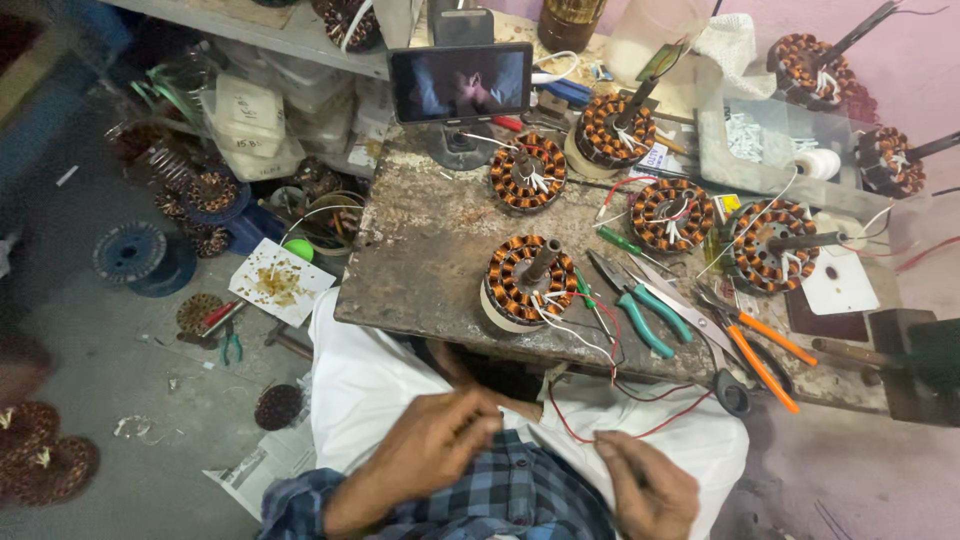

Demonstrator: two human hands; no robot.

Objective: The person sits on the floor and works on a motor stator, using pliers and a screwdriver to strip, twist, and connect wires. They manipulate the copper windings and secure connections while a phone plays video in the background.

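the left hand [432, 447] is curled closed low in the view, over the lap, its fingertips pinched together on something too small to make out. the right hand [648, 487] sits just beside it to the right, fingers bent and pinching the thin red insulated wire [640, 432], which loops from the fingertips up over the white cloth on the lap [365, 385] to the front edge of the worn, stained grey worktop [430, 250]. the wire runs with thin white leads up to the nearest round copper-wound motor stator with a dark centre shaft [530, 278], standing near the front edge of the worktop, well apart from both hands.

just right of that stator lie a green-handled screwdriver [620, 240], teal-handled pliers [640, 310], steel scissors [700, 325] and orange-handled cutters [755, 350], fanned side by side. further back stand more copper-wound stators: one behind the nearest [527, 172], one at the back by the shelf [612, 130], one in the middle [671, 213] and one to the right with a long shaft [772, 245]. a phone on a stand with a lit screen [460, 82] stands at the far edge of the worktop. on the grey floor [90, 330] to the left lie a blue plastic spool [135, 255], a sheet of white paper with scraps [280, 282] and small teal-handled pliers [230, 345].
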